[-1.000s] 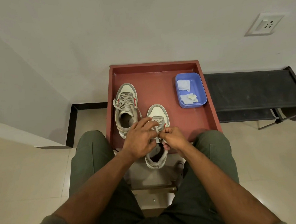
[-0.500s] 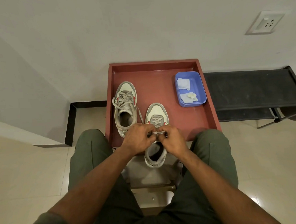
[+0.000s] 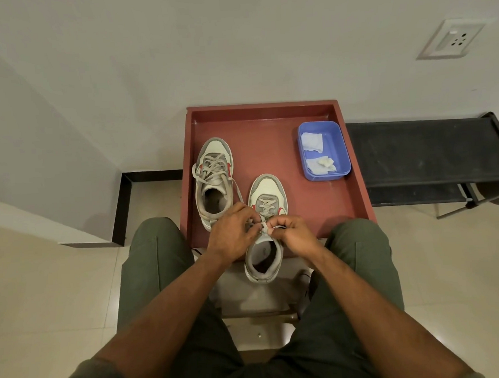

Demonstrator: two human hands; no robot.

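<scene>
- Tight work: left hand (image 3: pixel 233 233) and right hand (image 3: pixel 295 234) pinch the lace (image 3: pixel 264 228) between curled fingertips, seemingly keeping tension for the knot.
- The shoe (image 3: pixel 267 187) overhangs the near edge of the tray (image 3: pixel 267 120), heel toward the person, within easy reach.

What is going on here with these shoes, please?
A seated person is working on the lace of the nearer sneaker. The left hand and the right hand both pinch it just above the shoe's opening, as if tying it. This sneaker's heel hangs over the front edge of the red tray. The second sneaker stands beside it, untouched. A blue tub holding white cloths sits at the tray's right.
</scene>
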